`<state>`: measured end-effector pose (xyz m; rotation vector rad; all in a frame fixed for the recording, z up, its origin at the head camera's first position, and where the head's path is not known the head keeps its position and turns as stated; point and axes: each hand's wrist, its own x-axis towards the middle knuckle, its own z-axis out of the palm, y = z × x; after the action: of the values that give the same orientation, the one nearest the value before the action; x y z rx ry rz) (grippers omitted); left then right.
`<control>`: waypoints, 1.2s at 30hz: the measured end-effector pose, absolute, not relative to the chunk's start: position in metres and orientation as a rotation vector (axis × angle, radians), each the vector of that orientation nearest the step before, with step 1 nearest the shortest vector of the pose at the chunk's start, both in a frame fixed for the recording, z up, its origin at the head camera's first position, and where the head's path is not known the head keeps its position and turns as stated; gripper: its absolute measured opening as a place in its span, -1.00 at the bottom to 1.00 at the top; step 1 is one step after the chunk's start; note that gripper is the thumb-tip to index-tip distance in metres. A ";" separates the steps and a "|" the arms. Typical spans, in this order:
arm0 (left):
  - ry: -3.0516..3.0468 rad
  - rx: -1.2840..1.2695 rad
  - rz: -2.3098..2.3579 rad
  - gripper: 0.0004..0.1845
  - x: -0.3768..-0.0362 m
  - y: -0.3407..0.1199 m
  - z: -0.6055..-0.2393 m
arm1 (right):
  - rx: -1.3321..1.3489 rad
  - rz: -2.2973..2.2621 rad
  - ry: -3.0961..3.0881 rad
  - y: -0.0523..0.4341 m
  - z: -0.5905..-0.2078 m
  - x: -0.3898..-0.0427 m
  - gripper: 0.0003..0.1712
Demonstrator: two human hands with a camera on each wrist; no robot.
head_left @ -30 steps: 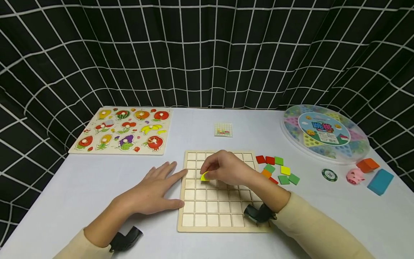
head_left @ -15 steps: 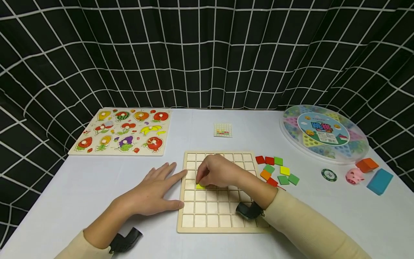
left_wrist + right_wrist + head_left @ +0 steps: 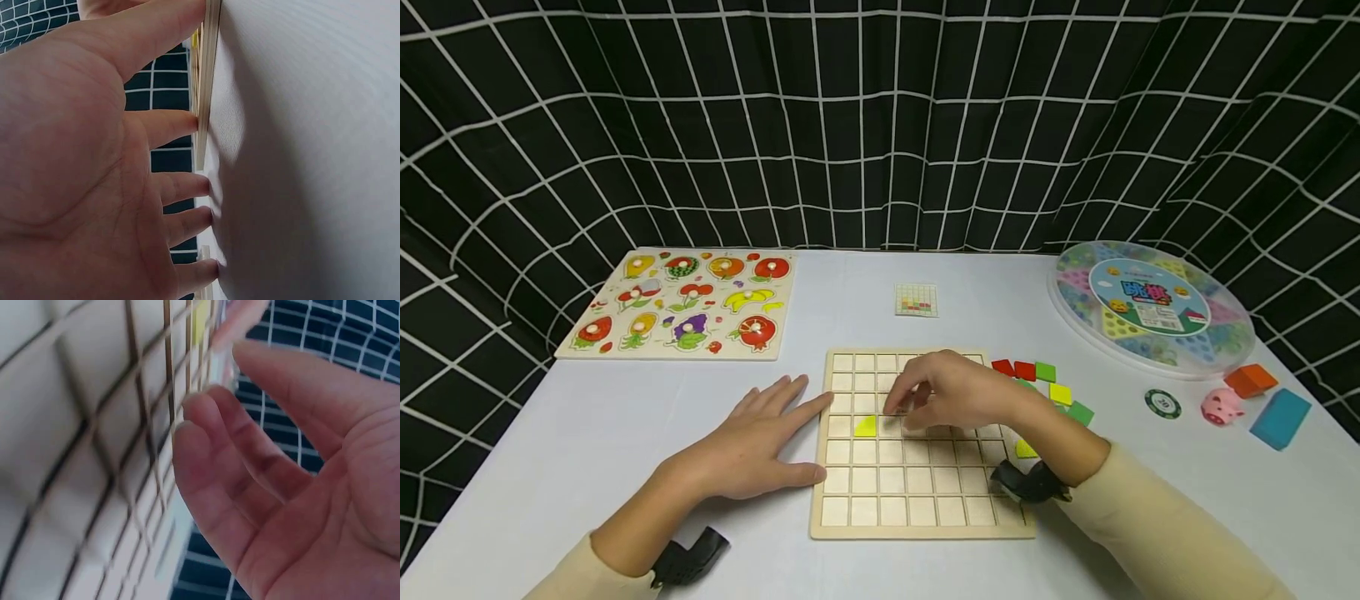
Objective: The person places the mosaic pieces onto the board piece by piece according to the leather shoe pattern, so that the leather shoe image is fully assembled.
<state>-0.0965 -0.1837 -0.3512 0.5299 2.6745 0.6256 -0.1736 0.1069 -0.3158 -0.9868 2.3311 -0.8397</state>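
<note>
A wooden grid board (image 3: 922,532) lies flat on the white table. One yellow tile (image 3: 866,427) rests in a cell near its left side, one corner of it looking cut away. Just right of that tile, my right hand (image 3: 958,390) hovers over the board, fingers loosely bent and thumb apart, holding nothing. In the right wrist view, the gap between thumb and fingertips (image 3: 194,440) is bare. My left hand (image 3: 752,442) is spread on the table, its thumb and index finger touching the board's left edge. The left wrist view shows these straight fingers (image 3: 172,128) against the wooden side.
Loose red, green and yellow tiles (image 3: 1060,394) lie right of the board, some behind my right forearm. A small pattern card (image 3: 916,301) sits beyond it. Farther out are a fruit puzzle (image 3: 685,304), a round game box (image 3: 1150,308), a poker chip (image 3: 1163,404), a pig figure (image 3: 1222,408) and blocks (image 3: 1281,419).
My right hand set the yellow tile into a board cell, let go of it and drew back to the right. The left hand stays where it was.
</note>
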 end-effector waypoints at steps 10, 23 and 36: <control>2.690 0.521 0.627 -0.06 -0.094 -0.189 -0.351 | -0.896 -0.788 2.345 0.179 -0.301 -0.165 -0.79; 2.699 0.533 0.662 -0.07 -0.092 -0.190 -0.351 | -0.783 -0.572 2.506 0.219 -0.316 -0.146 -0.71; 2.677 0.530 0.660 -0.06 -0.095 -0.184 -0.353 | -0.819 -0.565 2.575 0.221 -0.314 -0.142 -0.80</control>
<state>-0.0954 -0.1840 -0.3526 0.5296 2.6769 0.6600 -0.1424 0.2212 -0.3140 -0.8193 2.5753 -0.5649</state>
